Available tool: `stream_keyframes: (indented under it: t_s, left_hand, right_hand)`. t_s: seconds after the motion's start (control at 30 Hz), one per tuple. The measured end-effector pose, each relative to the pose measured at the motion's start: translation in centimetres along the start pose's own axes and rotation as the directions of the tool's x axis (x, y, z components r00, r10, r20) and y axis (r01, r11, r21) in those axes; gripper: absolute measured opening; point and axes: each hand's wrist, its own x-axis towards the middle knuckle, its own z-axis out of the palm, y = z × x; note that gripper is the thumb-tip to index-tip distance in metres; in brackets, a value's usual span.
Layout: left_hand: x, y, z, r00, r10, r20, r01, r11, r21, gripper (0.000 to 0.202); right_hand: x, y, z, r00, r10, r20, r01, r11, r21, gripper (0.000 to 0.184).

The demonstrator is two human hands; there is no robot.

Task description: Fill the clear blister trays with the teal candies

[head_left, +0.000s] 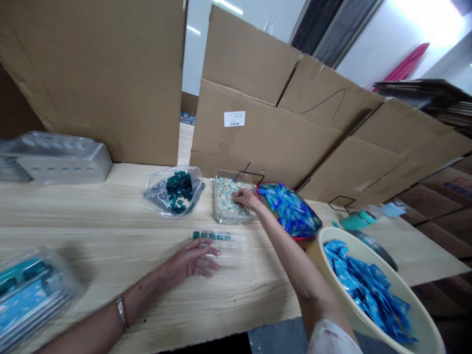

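Touching a tub's (234, 218) pale chips (225, 191), right fingers (239, 194) bunch (hold unclear); left fingers (209, 251) spread over a green-block tray (238, 263).

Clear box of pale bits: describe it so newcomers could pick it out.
Find the cardboard panel bearing a white label. At its foot stands the clear box, between a plastic bag of dark green pieces and a tray of blue pieces. Unlike theirs, its bits are tiny and pale.

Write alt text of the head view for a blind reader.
A person's right hand reaches into a clear box of pale pieces while the left hand is over a clear tray holding a row of teal pieces. Nearby are a bag of dark green pieces, a red-rimmed tray of narrow blue pieces and a cream tub of blue packets.
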Motion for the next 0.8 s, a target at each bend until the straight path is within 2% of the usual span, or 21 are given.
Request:
stream_keyframes:
  t_s: [0.13, 0.37, 0.5, 0.8]
  left_hand:
    - [0.1, -0.1, -0.1, 1.000, 0.000, -0.004, 0.000, 1.000, 0.003, 0.039]
    - [0.1, -0.1, -0.1, 1.000, -0.002, -0.005, 0.002, 1.000, -0.005, 0.038]
    - [0.1, -0.1, -0.1, 1.000, -0.006, -0.020, 0.006, 1.000, -0.003, 0.037]
    - [0.1, -0.1, -0.3, 1.000, -0.001, -0.003, 0.001, 1.000, -0.019, 0.033]
  right_hand:
    - [-0.1, -0.2, -0.1, 1.000, 0.014, 0.000, -0.014, 0.998, -0.066, 0.010]
    - [0.3, 0.0, -0.1, 0.999, -0.028, 0.017, 0.030, 0.986, -0.166, 0.008]
    - [0.9, 0.5, -0.4, 0.997, -0.053, 0.058, 0.062, 0.983, -0.172, 0.010]
    - [0.9, 0.6, -0.5, 0.991, -0.120, 0.052, 0.126, 0.982, -0.139, 0.014]
